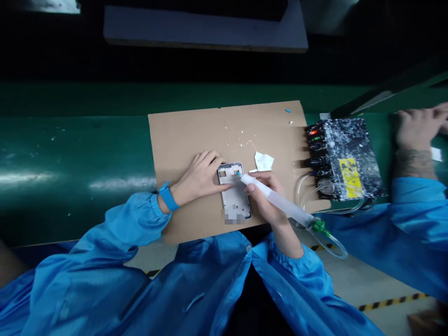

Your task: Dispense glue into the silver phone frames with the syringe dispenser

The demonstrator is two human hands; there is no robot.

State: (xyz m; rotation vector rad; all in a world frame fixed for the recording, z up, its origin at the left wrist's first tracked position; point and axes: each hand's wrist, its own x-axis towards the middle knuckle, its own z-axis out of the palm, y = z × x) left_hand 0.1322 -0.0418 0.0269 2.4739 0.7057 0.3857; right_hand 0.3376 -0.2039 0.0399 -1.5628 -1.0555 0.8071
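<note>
A silver phone frame (234, 196) lies on a brown cardboard sheet (182, 135). My left hand (200, 176) rests flat on the frame's upper left edge and holds it down, with a blue band on that wrist. My right hand (268, 193) grips a clear glue syringe (280, 201) like a pen. The syringe's blue tip touches the top of the frame. A clear hose with a green fitting (319, 227) runs from the syringe's rear end.
A glue-spattered black dispenser box (345, 158) with lit lamps stands at the cardboard's right edge. A white paper scrap (263, 161) lies beside the frame. The cardboard rests on a green conveyor belt (70, 158). Another person's hand (418, 128) in a blue sleeve works at far right.
</note>
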